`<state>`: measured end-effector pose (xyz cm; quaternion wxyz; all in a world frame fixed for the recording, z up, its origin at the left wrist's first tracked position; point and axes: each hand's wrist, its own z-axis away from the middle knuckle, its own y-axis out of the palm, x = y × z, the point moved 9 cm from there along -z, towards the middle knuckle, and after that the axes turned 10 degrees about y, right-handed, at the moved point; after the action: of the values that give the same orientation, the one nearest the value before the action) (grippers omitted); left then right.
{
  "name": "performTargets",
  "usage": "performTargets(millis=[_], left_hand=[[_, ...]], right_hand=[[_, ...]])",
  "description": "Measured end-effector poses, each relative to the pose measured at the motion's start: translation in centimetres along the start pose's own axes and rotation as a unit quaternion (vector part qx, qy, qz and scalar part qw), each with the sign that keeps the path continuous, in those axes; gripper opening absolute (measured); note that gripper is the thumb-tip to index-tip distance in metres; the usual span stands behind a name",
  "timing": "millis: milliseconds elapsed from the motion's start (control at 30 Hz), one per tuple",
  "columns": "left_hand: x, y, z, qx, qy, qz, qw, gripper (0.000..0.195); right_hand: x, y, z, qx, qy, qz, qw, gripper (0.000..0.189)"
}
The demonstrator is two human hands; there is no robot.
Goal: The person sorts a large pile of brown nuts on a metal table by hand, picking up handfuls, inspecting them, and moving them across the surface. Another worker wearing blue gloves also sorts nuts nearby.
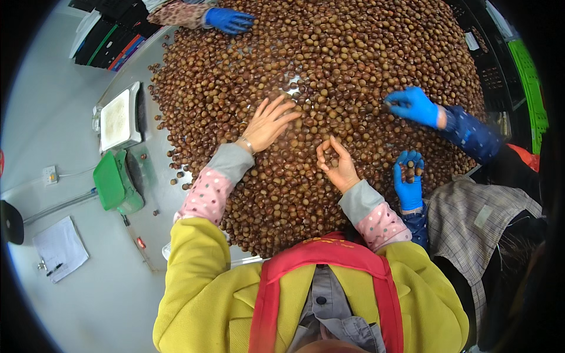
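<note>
A wide heap of round brown nuts (287, 185), which look like chestnuts, covers the metal table before me. My left hand (269, 125) lies palm down on the heap, its fingers spread, just below a bare shiny patch of tabletop. Whatever lies beneath that palm is hidden. To the right and nearer my body, my right hand (340, 165) is turned partly up above the nuts. Its fingers curl in towards the thumb, and I cannot make out whether a nut sits inside.
At the right, a co-worker's blue-gloved hands (408, 181) work close to mine; one palm holds several nuts. Another person's blue glove (229, 20) reaches in at the top. On the left stand a weighing scale (120, 117) and a green-lidded container (110, 181). Green crates (527, 88) line the far right.
</note>
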<state>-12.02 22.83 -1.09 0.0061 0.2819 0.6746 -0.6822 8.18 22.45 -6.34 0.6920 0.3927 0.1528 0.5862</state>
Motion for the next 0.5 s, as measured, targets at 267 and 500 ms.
performTargets(millis=[267,500], left_hand=[[7.6,-7.2,4.0,-0.145,-0.119,0.121,0.975,0.020],[13.3,-6.6,-5.8,-0.191,-0.214,-0.013,0.958,0.018]], right_hand=[[0.0,-0.1,0.0,-0.006,-0.002,0.005,1.000,0.034],[0.1,0.1,-0.3,0.006,-0.003,0.012,1.000,0.034]])
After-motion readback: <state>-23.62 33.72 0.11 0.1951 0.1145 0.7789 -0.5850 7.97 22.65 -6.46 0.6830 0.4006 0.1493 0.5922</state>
